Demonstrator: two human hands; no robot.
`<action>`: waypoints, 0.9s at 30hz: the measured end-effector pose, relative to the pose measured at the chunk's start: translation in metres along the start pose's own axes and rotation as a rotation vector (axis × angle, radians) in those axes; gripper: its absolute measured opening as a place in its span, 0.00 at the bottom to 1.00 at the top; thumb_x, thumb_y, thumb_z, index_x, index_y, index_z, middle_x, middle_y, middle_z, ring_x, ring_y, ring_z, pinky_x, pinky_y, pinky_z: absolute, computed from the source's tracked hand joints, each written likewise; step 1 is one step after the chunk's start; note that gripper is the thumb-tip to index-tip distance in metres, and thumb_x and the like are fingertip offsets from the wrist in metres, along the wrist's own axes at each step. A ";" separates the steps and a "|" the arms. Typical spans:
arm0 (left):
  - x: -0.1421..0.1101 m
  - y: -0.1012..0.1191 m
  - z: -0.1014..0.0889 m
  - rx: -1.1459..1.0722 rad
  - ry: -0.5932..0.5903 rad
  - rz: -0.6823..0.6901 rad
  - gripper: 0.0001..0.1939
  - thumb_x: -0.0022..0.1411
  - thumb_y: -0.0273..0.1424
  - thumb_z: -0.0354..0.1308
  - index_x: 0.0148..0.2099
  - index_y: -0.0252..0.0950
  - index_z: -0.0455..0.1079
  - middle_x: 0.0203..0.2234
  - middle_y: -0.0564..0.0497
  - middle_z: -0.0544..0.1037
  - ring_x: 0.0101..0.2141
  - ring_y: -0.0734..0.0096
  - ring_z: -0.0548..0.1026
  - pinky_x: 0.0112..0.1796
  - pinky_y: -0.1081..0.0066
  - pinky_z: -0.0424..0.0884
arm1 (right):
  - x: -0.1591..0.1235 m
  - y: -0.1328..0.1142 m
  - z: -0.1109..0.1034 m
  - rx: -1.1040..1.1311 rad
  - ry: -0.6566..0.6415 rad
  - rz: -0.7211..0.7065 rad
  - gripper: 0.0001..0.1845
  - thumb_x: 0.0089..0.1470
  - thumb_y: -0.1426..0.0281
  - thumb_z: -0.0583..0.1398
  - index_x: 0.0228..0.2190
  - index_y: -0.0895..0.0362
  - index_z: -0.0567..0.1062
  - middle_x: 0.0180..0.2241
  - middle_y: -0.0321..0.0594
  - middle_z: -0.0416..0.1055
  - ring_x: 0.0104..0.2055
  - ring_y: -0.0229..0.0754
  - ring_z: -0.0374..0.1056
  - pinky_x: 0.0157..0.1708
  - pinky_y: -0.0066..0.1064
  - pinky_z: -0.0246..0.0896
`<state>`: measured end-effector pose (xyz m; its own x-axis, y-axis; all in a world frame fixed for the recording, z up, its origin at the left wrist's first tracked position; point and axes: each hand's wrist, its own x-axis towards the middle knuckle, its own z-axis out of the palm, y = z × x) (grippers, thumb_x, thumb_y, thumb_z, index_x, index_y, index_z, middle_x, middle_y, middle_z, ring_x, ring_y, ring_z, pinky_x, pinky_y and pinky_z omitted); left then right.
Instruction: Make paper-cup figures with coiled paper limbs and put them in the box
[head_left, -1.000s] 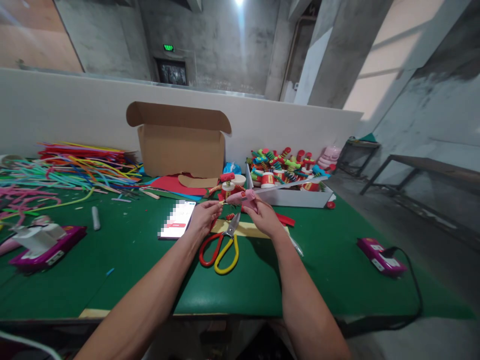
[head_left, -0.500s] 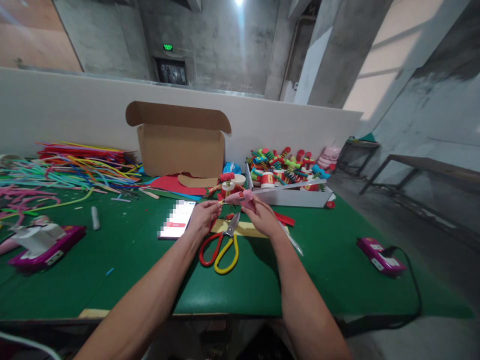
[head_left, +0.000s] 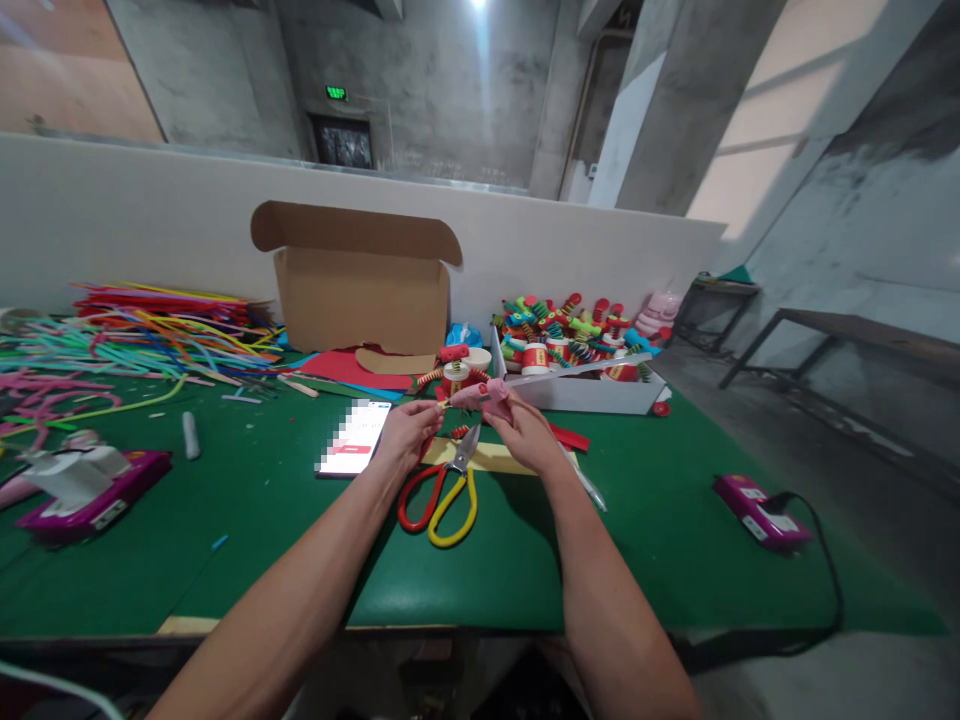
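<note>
My right hand (head_left: 525, 432) is closed around a pink glue gun (head_left: 491, 394), its nozzle pointing left. The fingers of my left hand (head_left: 409, 432) pinch a small yellowish piece (head_left: 444, 405) close to the nozzle; its exact kind is too small to make out. Just behind the hands stands a red and white figure (head_left: 455, 372) with coiled arms. Below them, scissors (head_left: 459, 468) with one red and one yellow handle lie partly on a yellow strip (head_left: 499, 459). A small red coil (head_left: 460, 433) rests by the blade tips.
A lit phone (head_left: 352, 445) lies left of my left hand. Behind on the right, a white box (head_left: 592, 392) holds many colourful figures. Pipe cleaners (head_left: 165, 330) are heaped at the left, near an open cardboard box (head_left: 364, 300). Purple power strips (head_left: 761, 513) sit at both sides.
</note>
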<state>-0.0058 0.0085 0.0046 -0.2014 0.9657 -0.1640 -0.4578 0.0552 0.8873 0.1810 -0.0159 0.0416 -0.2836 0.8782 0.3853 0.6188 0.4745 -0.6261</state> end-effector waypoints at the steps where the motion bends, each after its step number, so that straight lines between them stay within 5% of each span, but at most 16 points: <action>1: 0.000 0.000 0.000 0.003 0.000 0.002 0.10 0.39 0.21 0.70 0.27 0.29 0.73 0.18 0.49 0.76 0.21 0.75 0.73 0.24 0.77 0.68 | 0.000 0.000 0.000 -0.001 0.005 -0.004 0.25 0.57 0.67 0.56 0.57 0.57 0.67 0.56 0.47 0.69 0.57 0.50 0.65 0.57 0.41 0.58; 14: 0.000 -0.001 0.001 -0.002 -0.004 0.001 0.09 0.39 0.21 0.70 0.26 0.30 0.74 0.18 0.49 0.76 0.21 0.75 0.73 0.23 0.77 0.69 | 0.002 0.006 0.002 0.013 0.046 -0.015 0.22 0.56 0.65 0.56 0.51 0.57 0.70 0.51 0.47 0.72 0.52 0.49 0.69 0.52 0.39 0.62; 22: -0.005 0.005 0.003 -0.094 -0.010 -0.067 0.07 0.46 0.17 0.66 0.29 0.29 0.73 0.19 0.50 0.76 0.22 0.77 0.74 0.26 0.78 0.71 | 0.006 0.012 0.001 0.070 0.080 0.138 0.15 0.52 0.64 0.57 0.38 0.59 0.73 0.37 0.44 0.75 0.38 0.45 0.70 0.41 0.36 0.64; 27: -0.008 0.010 0.005 -0.152 -0.043 -0.096 0.07 0.47 0.16 0.65 0.29 0.30 0.72 0.19 0.51 0.76 0.22 0.77 0.74 0.26 0.78 0.71 | 0.006 0.018 0.002 0.224 0.071 0.265 0.20 0.52 0.62 0.57 0.44 0.60 0.70 0.30 0.40 0.74 0.28 0.40 0.69 0.29 0.31 0.65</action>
<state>-0.0042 0.0028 0.0167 -0.1145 0.9680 -0.2233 -0.5992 0.1120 0.7927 0.1891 -0.0015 0.0310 -0.0780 0.9699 0.2307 0.4859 0.2390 -0.8407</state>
